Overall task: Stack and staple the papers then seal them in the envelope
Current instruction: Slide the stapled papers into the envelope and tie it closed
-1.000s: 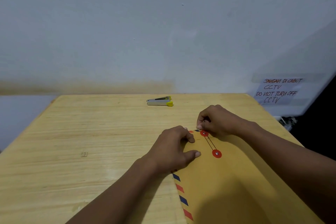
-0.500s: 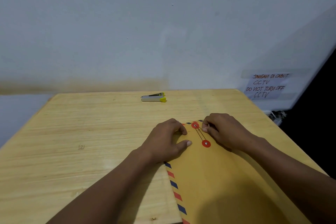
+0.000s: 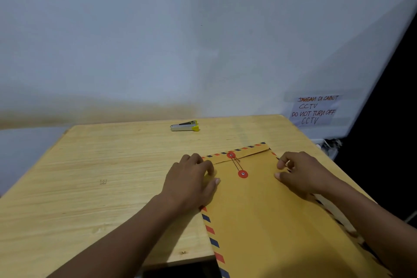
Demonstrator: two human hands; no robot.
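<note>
A brown envelope (image 3: 259, 210) with a red and blue striped border lies on the wooden table (image 3: 101, 165), reaching past its near edge. Its flap is folded down. A thin string runs from the red button on the flap (image 3: 230, 155) to the red button on the body (image 3: 242, 174). My left hand (image 3: 191, 178) presses on the envelope's left edge with curled fingers. My right hand (image 3: 300, 171) holds the right edge near the top corner, thumb on the paper. No loose papers are in view.
A small silver and yellow stapler (image 3: 184, 126) lies at the far edge of the table, near the white wall. A handwritten note (image 3: 314, 109) is taped to a white panel at the right. The table's right side drops into a dark gap.
My right hand has left the string at the flap button and moved out to the envelope's right edge. The whole flap shows now. My left hand has stayed on the left edge.
</note>
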